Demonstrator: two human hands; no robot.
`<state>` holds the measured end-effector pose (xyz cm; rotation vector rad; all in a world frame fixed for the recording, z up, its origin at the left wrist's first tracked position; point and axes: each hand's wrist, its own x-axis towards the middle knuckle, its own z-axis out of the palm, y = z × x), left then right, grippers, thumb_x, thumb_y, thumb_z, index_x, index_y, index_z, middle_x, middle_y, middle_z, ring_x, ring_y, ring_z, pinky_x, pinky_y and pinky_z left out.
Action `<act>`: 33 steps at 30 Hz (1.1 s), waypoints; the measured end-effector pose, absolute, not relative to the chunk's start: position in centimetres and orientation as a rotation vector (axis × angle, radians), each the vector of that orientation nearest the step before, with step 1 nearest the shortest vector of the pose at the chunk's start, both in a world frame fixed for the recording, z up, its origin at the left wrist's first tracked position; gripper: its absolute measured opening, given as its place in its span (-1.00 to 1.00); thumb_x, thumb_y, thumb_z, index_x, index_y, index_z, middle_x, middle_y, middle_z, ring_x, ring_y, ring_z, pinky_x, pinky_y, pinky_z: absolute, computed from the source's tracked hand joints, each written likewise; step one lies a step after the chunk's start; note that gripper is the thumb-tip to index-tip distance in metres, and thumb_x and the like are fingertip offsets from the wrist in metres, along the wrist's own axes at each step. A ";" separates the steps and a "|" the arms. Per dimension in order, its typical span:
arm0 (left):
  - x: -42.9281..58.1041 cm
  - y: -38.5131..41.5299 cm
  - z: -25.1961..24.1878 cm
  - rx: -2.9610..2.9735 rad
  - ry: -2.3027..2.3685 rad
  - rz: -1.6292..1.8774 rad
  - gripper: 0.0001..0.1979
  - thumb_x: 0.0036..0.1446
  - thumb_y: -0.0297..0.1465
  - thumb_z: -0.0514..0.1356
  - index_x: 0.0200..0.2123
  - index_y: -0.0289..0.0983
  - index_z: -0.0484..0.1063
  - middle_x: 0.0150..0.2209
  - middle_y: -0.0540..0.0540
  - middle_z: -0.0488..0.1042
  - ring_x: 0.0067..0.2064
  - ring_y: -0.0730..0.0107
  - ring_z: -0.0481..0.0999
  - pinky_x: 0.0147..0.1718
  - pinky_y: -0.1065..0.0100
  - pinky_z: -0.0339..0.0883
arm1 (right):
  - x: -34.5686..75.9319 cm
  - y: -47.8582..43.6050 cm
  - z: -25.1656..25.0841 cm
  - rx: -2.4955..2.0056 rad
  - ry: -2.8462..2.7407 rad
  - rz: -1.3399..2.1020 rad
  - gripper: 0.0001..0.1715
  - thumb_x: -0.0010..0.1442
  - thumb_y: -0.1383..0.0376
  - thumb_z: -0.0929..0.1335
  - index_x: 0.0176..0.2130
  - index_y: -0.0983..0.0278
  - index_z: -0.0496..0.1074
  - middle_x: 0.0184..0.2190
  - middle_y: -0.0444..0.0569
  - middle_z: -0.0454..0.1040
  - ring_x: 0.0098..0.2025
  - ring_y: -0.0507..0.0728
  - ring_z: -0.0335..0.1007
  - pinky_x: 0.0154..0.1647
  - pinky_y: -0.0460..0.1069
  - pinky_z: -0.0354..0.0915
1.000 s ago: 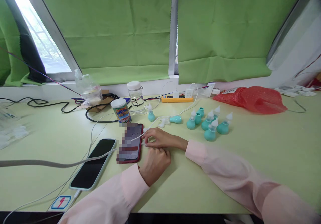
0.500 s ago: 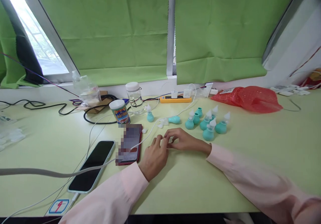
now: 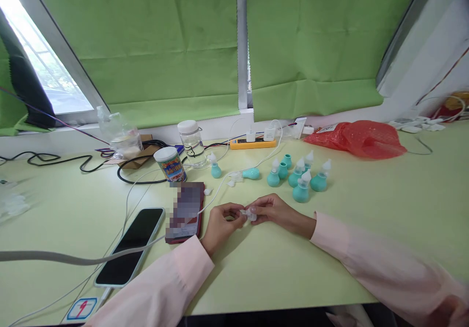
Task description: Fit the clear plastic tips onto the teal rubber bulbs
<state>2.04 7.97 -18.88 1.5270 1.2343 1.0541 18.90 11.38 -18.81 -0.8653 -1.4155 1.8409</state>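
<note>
My left hand (image 3: 222,225) and my right hand (image 3: 281,214) meet above the table, fingertips pinching a small clear plastic nozzle piece (image 3: 250,214) between them. Fingers partly cover the piece, so its full shape is hidden. Behind my right hand stand several teal squeeze bulbs with clear pointed tips, one bulb (image 3: 300,193) being closest. Two open-necked teal bulbs (image 3: 282,171) without tips are among them. A teal bulb (image 3: 251,173) lies on its side, beside loose clear pieces (image 3: 231,183). Another tipped bulb (image 3: 216,170) stands apart, further left.
Left of my hands lie a red-cased phone (image 3: 186,214) and a black-screened phone (image 3: 131,246), with white cables across them. Behind are a printed canister (image 3: 170,165), a clear bottle (image 3: 192,144), an orange power strip (image 3: 252,144) and a red plastic bag (image 3: 370,139).
My hands have turned and drawn slightly apart, bringing the clear nozzle piece into view between the fingertips. The view has shifted slightly; the things on the table stay put.
</note>
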 end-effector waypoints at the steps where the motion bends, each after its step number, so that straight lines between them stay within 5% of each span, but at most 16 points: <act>1: 2.0 8.0 -19.0 1.508 1.224 1.054 -0.74 -0.16 -0.37 0.21 -0.36 -0.42 0.41 -0.50 -0.11 0.41 -0.49 0.43 0.39 -0.52 0.41 0.32 | 18.9 11.4 -18.9 -0.865 -1.431 1.842 -0.64 -0.17 0.21 0.41 -0.37 0.41 0.46 -0.40 0.03 0.45 -0.35 0.07 0.37 -0.22 0.06 0.31; 33: 2.2 7.8 -18.9 1.598 1.239 1.063 -0.79 -0.14 -0.36 0.19 -0.41 -0.40 0.43 -0.48 -0.12 0.41 -0.51 0.48 0.33 -0.56 0.43 0.26 | 18.1 10.5 -18.5 -0.896 -1.495 1.618 -0.74 -0.22 0.23 0.41 -0.49 0.37 0.45 -0.54 -0.07 0.42 -0.51 0.02 0.33 -0.47 -0.04 0.33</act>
